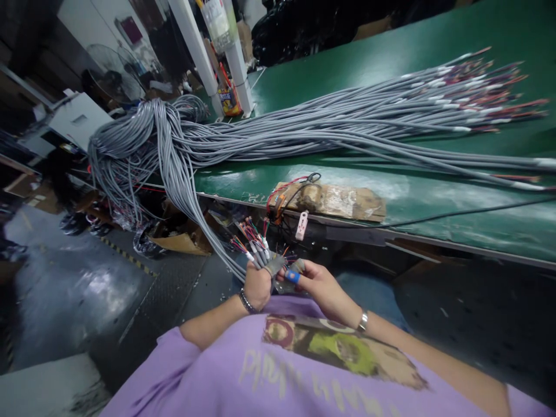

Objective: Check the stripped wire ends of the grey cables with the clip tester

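My left hand, closed, grips a bundle of grey cables close to their ends, in front of my body. From the top of that fist stick out stripped cable ends with thin coloured wires and white sleeves. Its thumb wears a grey wrapping. My right hand is beside it, thumb and fingers pinched on thin wires at one cable end. Blue tape and a grey wrapping cover its fingertips. The exact wire in the pinch is partly hidden by the fingers.
A long stack of grey cables lies across the green table, draping over its left end. At the near edge are a taped wooden board, a pink tag and a black cord. A white post stands behind.
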Available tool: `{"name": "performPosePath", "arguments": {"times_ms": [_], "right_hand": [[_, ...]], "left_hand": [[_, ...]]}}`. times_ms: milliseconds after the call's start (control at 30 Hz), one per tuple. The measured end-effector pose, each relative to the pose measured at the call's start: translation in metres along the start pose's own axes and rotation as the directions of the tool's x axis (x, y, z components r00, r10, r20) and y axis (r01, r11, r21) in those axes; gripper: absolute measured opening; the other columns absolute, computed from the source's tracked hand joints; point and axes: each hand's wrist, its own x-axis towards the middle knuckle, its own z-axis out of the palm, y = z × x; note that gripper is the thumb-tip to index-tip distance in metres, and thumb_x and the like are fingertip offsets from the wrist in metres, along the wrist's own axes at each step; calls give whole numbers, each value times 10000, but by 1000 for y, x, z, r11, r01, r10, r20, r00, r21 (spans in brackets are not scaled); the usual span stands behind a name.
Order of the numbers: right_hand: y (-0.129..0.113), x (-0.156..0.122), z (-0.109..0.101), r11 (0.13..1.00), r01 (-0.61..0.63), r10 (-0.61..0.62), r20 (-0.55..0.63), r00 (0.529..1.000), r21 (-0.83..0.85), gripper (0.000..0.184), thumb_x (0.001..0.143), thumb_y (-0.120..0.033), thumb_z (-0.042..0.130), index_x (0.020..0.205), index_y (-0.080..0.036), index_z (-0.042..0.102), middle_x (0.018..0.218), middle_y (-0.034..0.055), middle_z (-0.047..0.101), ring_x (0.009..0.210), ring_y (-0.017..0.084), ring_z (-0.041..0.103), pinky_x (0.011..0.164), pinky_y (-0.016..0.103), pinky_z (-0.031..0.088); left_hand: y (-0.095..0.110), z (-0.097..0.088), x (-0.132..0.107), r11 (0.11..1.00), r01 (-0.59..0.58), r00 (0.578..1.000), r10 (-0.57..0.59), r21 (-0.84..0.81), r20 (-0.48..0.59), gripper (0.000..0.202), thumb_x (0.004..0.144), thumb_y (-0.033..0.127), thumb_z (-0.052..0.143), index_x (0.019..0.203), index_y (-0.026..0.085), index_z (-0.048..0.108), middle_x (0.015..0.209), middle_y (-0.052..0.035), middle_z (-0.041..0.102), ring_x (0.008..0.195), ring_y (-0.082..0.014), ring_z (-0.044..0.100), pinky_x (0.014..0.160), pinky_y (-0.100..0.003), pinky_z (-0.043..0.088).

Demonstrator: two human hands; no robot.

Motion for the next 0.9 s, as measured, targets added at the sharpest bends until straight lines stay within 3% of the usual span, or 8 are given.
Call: {"name": "performPosePath", "arguments": {"times_ms": [233, 567, 900], "right_hand": [[-12, 3, -9, 999, 46, -47, -66, 997, -13, 483, 554, -625, 749, 717, -199, 590, 621, -31, 571, 581, 115, 448, 552, 259, 378], [-3, 7, -4, 990, -12, 27, -103, 994, 141, 453, 489, -544, 821, 636, -189, 580, 568, -37, 560, 534, 101, 432, 544, 260, 354], [-8, 8, -5, 994, 3, 8, -101, 995, 105, 444, 515, -560, 801, 635, -195, 579, 579, -29, 571, 540, 105, 441, 540, 257, 356]], "left_hand": [[1, -2, -2, 997, -48, 997, 44, 57, 63, 373, 553, 471, 766, 488, 163, 565, 420, -3, 549, 370, -100, 478, 412, -240, 423], [1, -2, -2, 997, -50, 997, 46, 65, 65, 381, 555, 497, 757, 510, 176, 557, 409, 13, 523, 386, -105, 478, 427, -246, 427], [0, -4, -2, 994, -68, 994, 60, 85, 94, 386, 578, 493, 757, 507, 171, 558, 413, 10, 527, 388, -103, 480, 431, -243, 430]]}}
